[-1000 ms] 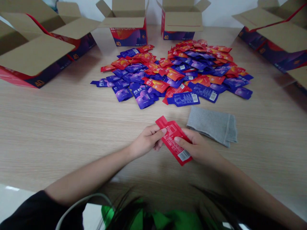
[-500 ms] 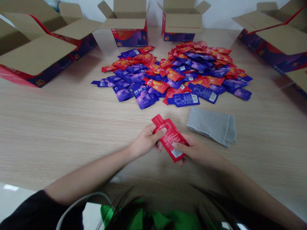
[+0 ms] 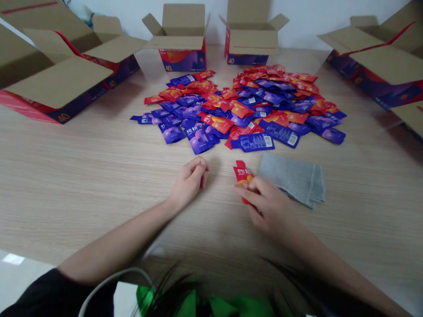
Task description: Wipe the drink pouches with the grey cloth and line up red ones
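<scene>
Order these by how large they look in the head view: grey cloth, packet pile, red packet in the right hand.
Packet pile
Grey cloth
Red packet, partly hidden by the right hand

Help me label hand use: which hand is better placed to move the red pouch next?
Probably the right hand: it holds the red pouch. The left hand is curled, apart from the pouch, with nothing visible in it.
</scene>
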Tool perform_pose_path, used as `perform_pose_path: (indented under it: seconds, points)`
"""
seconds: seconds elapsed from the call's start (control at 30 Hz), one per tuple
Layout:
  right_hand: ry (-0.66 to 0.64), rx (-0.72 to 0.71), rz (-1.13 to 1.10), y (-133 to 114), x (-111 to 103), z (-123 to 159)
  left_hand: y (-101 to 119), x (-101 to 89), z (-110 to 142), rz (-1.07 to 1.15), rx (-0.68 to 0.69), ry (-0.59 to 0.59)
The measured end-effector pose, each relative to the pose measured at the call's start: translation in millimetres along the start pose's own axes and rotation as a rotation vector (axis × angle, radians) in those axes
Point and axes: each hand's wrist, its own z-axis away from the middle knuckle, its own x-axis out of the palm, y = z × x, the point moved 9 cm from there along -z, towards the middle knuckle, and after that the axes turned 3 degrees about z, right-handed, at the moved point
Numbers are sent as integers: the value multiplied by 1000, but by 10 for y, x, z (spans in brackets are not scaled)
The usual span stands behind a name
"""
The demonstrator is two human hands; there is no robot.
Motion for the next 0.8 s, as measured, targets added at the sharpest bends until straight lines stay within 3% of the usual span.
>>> perform_pose_path:
  seconds: [0.1,0.23,0.27,0.33,0.4,0.47,0.63,0.8]
  points:
    - [-184,-106,-21,-109,210,13,177,184,96,-302,195,-166]
    - [-367,-192,-195,-116,149,43,335,601,391,-713,647,-499]
    - [-363,-191,-233,-71,68,36,299,673,441,-802,700,-560]
    - [-203,-114,-205,140,-179,-22,203,755,469,-953,716,-616]
    - [72,51,-12,463,-453,-41,148,776,444,-1066,676,-585]
    - [208,216,229,753,-540,7,140,763,411,-1168,617,-498]
    - [34,332,477,1147,-131,19,152,711,395,-1367,476,-307]
    - [197,419,387,1309,-176,7,160,696,429,-1369,465,-294]
